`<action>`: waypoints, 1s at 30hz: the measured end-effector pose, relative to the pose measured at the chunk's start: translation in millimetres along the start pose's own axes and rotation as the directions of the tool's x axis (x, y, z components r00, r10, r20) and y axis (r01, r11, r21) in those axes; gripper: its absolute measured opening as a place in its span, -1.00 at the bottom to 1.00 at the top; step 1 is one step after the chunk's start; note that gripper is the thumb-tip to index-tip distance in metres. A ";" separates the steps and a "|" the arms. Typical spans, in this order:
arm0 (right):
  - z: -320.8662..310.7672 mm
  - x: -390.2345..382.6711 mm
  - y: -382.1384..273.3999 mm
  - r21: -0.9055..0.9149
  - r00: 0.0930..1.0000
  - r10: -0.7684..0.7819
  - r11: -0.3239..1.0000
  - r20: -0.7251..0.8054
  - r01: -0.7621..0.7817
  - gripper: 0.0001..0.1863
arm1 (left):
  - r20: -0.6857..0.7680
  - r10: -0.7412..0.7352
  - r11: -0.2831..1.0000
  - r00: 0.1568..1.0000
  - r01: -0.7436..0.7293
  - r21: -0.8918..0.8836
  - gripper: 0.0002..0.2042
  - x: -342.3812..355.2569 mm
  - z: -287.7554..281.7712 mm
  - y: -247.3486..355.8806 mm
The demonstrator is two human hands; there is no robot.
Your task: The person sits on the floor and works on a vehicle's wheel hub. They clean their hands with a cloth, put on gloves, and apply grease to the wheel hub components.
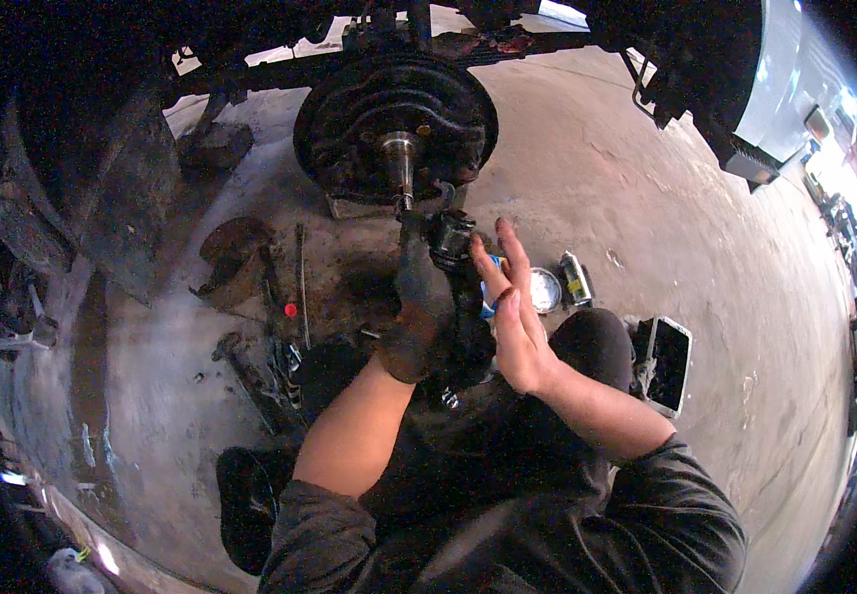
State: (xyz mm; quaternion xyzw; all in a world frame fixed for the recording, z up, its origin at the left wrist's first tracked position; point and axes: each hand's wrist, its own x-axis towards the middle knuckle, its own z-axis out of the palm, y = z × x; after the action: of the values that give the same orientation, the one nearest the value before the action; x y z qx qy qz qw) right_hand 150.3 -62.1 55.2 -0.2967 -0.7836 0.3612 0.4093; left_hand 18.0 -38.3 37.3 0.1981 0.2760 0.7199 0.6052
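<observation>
My left hand (420,312), in a dark glove, is closed around a dark, greasy cylindrical metal part (451,239), whose exact kind I cannot make out. Bare and with fingers stretched out, my right hand (519,342) is just right of that part. Its fingertips come close to the part's side; whether they touch it I cannot tell. Just beyond my hands, a shiny axle spindle (402,163) sticks out toward me from a round, blackened brake backing plate (396,109). Part of the area below my left hand is lost in shadow.
On the floor to the right are a round open tin (544,290), a spray can (576,279) and a dark tray with a pale rim (668,368). Curved rusty parts (235,259), a red cap (291,310) and hand tools (245,381) lie left. The vehicle's underside hangs overhead.
</observation>
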 end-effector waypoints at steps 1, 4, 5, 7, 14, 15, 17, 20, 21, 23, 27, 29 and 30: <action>2.5 2.7 -3.9 0.134 0.995 0.098 0.986 -0.002 -0.097 -0.19 | -0.004 0.004 1.000 1.000 -0.004 -0.008 -0.65 2.1 -1.9 0.3; 4.5 12.3 -13.1 0.533 0.924 0.381 0.783 -0.005 -0.320 -0.16 | 0.043 -0.069 0.992 0.997 0.073 -0.099 -0.61 -1.1 12.9 12.1; -1.0 19.6 -15.2 0.729 0.884 0.461 0.579 0.075 -0.364 -0.15 | 0.098 -0.070 0.997 0.993 0.074 -0.036 -0.59 -2.1 14.4 14.0; -16.8 32.5 -12.8 0.793 0.832 0.503 0.396 0.234 -0.462 -0.09 | 0.233 -0.043 0.982 0.972 -0.001 0.188 -0.54 -6.5 10.0 19.1; -58.0 49.0 7.8 0.278 0.840 0.493 0.793 0.227 -0.541 -0.04 | 0.504 0.170 0.702 0.847 -0.463 0.541 -0.46 2.3 -15.8 19.5; -56.0 46.8 8.7 0.218 0.843 0.506 0.815 0.181 -0.536 -0.04 | 0.507 0.181 0.667 0.843 -0.484 0.567 -0.44 0.4 -16.7 20.5; -46.0 37.6 14.1 0.180 0.868 0.492 0.850 0.063 -0.495 -0.07 | 0.649 0.385 0.199 0.656 -0.746 0.636 -0.42 -1.1 -27.2 10.8; -31.1 26.9 1.0 0.209 0.872 0.485 0.861 -0.065 -0.464 -0.10 | 0.805 0.444 -0.355 0.395 -0.747 0.562 -0.41 -2.6 -34.1 -2.2; -29.0 25.5 -3.6 0.235 0.867 0.488 0.858 -0.102 -0.456 -0.11 | 0.809 0.433 -0.377 0.398 -0.735 0.563 -0.40 -3.2 -33.9 -3.8; -29.7 23.4 11.8 0.427 0.838 0.543 0.771 -0.054 -0.473 -0.16 | 0.816 0.404 -0.411 0.414 -0.715 0.566 -0.40 -4.0 -33.4 -6.3; -23.5 13.1 20.1 0.590 0.842 0.532 0.710 -0.091 -0.385 -0.25 | 0.820 0.316 -0.457 0.477 -0.680 0.573 -0.37 -6.8 -35.4 -4.7; -21.8 5.4 24.6 0.660 0.844 0.523 0.677 -0.121 -0.325 -0.26 | 0.834 0.331 -0.486 0.442 -0.677 0.552 -0.40 -6.9 -31.2 -5.8; -23.4 1.9 27.1 0.688 0.846 0.516 0.663 -0.134 -0.295 -0.29 | 0.839 0.339 -0.499 0.425 -0.675 0.544 -0.41 -7.4 -29.5 -6.7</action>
State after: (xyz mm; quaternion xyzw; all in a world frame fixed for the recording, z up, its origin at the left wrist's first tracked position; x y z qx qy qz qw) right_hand 173.9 -37.8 43.6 -0.3611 -0.4465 0.6376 0.5135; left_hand 6.3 -49.4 10.8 0.7457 0.4541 0.4510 -0.1852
